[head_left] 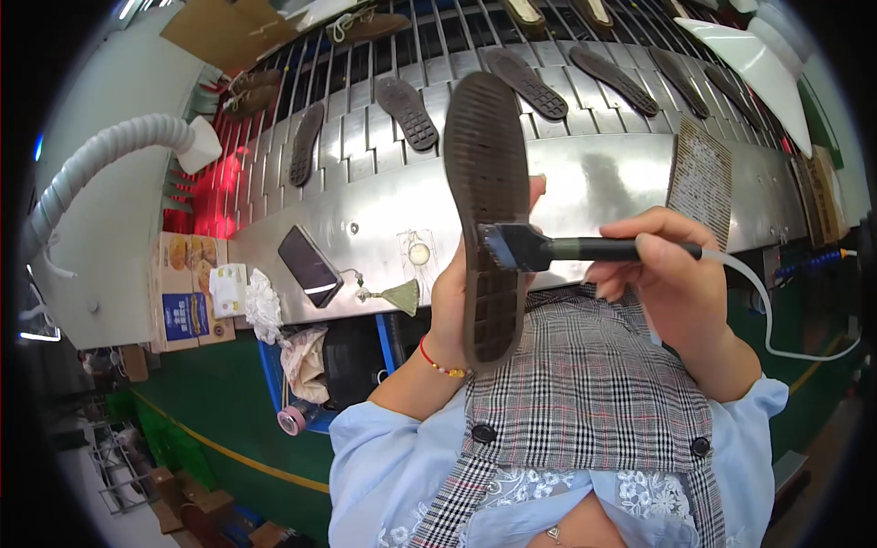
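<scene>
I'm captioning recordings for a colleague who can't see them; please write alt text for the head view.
A person's left hand holds a dark brown grooved shoe sole while the right hand holds a black flat brush against it. Other dark soles lie on a slatted metal surface beyond a shiny steel worktop.

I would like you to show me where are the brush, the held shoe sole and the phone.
Brush (585,248), head view: on its handle, near the black head.
Held shoe sole (486,187), head view: on its ribbed surface.
Phone (309,263), head view: on its dark screen.
</scene>
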Action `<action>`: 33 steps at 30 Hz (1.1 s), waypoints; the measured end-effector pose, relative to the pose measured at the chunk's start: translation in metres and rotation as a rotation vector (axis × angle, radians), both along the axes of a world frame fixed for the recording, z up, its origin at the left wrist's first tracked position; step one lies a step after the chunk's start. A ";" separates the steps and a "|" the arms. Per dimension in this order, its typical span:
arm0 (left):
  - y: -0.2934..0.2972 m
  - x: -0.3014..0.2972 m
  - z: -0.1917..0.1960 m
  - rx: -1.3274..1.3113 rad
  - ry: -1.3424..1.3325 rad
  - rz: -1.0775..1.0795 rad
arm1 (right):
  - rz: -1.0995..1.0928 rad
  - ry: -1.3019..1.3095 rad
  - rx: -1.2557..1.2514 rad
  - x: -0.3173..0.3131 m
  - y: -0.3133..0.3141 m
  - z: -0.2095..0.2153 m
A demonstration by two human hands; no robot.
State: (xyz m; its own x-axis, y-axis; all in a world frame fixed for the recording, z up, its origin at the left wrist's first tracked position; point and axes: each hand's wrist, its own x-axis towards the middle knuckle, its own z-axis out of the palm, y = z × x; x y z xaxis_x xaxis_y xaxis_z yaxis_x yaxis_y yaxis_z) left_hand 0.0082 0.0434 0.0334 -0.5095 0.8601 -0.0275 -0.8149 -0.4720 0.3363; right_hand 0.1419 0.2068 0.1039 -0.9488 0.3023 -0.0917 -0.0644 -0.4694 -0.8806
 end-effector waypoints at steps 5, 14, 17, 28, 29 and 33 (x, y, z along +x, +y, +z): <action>0.021 -0.010 0.007 0.205 0.214 0.190 | -0.123 0.269 0.812 0.000 -0.018 0.015; 0.020 -0.007 0.019 0.160 0.334 0.453 | -0.052 0.448 1.134 0.003 -0.029 0.026; 0.015 -0.009 0.018 0.223 0.317 0.490 | 0.050 0.515 1.050 0.005 -0.033 0.025; 0.009 -0.028 0.022 0.198 0.217 0.555 | 0.132 0.472 1.029 0.006 -0.028 0.022; 0.008 -0.029 0.022 0.157 0.151 0.582 | 0.174 0.490 1.016 0.007 -0.029 0.022; 0.003 -0.033 0.020 0.248 0.101 0.447 | 0.120 0.484 1.045 0.006 -0.023 0.020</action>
